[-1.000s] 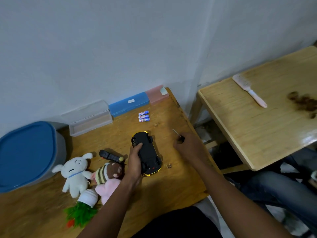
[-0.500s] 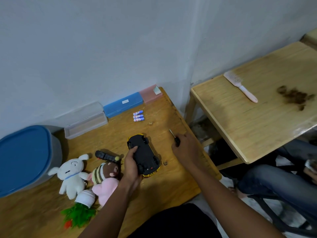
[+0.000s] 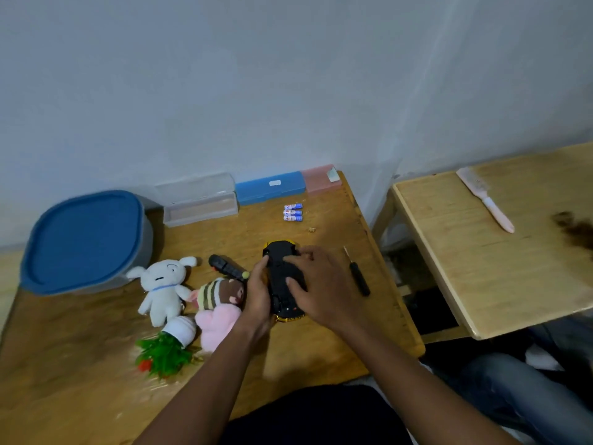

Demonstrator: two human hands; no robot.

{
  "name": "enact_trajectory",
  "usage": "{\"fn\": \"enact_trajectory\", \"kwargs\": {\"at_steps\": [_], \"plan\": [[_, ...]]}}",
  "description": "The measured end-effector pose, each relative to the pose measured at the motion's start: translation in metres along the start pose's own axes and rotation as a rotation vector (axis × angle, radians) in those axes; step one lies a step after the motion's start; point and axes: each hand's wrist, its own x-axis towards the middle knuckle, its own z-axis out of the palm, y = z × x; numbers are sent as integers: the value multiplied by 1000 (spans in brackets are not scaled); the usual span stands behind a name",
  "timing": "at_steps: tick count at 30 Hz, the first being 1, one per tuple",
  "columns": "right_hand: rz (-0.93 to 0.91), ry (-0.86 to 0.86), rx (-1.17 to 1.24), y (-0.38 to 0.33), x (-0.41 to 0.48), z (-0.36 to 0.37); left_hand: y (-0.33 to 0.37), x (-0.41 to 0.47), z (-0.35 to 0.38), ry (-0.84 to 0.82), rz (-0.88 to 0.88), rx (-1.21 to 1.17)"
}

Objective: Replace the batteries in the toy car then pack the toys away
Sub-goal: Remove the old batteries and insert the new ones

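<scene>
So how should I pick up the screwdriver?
Grab the screwdriver by its fat black handle, the end nearer you, coming from above. It lies flat on the table, right of the car, with its thin metal tip pointing toward the wall.

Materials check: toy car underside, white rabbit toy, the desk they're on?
Toy car: looks like hard plastic, matte black underside with a glossy yellow edge. White rabbit toy: soft plush fabric, fuzzy outline, limp limbs. Desk: wood or wood veneer, visible grain with a slight sheen; which of the two can't be told.
</scene>
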Motion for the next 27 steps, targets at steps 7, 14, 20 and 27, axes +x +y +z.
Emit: {"fn": "enact_trajectory", "kwargs": {"at_steps": [7,14,20,27], "plan": [[-50,-95,41,-10,8,9,11,-2,-3,11,46,-86],[19,-250,170,-17,28,-3,13,-1,-3,15,54,-32],[-17,-243,429,-22,37,-21,26,6,-7,10,42,-113],[354,16,547,13,51,-13,38,9,-17,82,34,-23]]}}
